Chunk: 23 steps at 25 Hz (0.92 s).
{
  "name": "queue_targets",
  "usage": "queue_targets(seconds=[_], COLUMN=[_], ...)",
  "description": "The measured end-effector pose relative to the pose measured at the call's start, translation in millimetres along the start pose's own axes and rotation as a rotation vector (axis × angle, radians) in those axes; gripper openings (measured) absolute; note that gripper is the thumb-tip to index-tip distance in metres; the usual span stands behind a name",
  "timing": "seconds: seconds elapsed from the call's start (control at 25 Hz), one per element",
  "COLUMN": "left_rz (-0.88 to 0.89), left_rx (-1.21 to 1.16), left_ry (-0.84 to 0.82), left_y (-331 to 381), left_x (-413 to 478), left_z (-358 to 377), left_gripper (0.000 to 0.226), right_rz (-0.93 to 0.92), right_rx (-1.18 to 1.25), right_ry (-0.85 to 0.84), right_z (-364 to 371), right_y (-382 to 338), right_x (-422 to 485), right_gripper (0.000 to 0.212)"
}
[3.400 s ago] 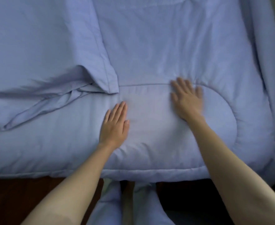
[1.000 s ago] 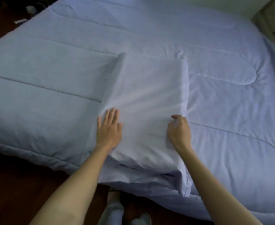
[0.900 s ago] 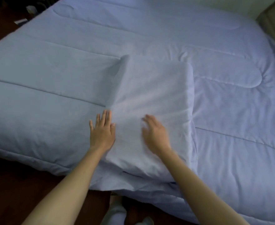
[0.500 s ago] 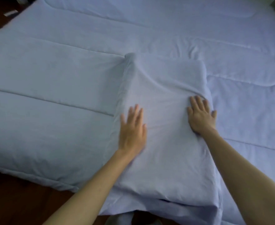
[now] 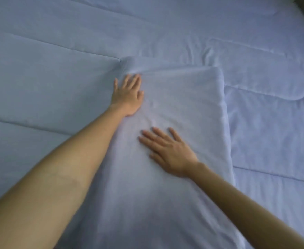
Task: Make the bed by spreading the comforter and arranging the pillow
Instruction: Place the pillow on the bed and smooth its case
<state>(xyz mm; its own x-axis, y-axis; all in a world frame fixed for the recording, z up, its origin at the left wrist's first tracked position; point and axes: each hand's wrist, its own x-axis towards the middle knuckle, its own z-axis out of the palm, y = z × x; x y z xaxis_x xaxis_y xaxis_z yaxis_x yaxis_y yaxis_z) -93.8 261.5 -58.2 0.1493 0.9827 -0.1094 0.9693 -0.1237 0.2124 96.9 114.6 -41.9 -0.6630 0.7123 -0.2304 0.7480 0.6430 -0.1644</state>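
The left hand has slid to the upper-left corner of the pillow at frame centre on the comforter, the right hand lower, both flat and empty, indicating final smoothing.

Left hand flat, palm down, arm stretched far forward, fingers together and reaching the far left corner of the pillow. Right hand flat, palm down, on the pillow's middle, fingers spread and angled left; forearm bare, nearer than the left.
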Motion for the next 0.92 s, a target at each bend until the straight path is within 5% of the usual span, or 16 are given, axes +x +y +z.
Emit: queue_targets(seconds=[0.16,0.28,0.4,0.64,0.92], left_rz=[-0.072,0.265,0.53,0.089,-0.423], left_rx=[-0.006,-0.068,0.071,0.102,-0.316], left_ry=[0.033,0.303,-0.069,0.003,0.015], left_y=[-3,35,77,51,-1], left_x=[11,-5,5,74,-43], left_z=[-9,-2,12,1,5], left_gripper=[0.052,0.05,0.057,0.063,0.066], right_rz=[0.333,0.553,0.814,1.039,1.115], right_rx=[-0.034,-0.038,0.06,0.435,0.641], right_ry=[0.146,0.214,0.272,0.36,0.375], right_z=[-25,-42,-46,-37,-18], right_y=[116,188,222,180,91], right_x=[64,99,98,28,-57], right_gripper=[0.052,0.049,0.051,0.065,0.079])
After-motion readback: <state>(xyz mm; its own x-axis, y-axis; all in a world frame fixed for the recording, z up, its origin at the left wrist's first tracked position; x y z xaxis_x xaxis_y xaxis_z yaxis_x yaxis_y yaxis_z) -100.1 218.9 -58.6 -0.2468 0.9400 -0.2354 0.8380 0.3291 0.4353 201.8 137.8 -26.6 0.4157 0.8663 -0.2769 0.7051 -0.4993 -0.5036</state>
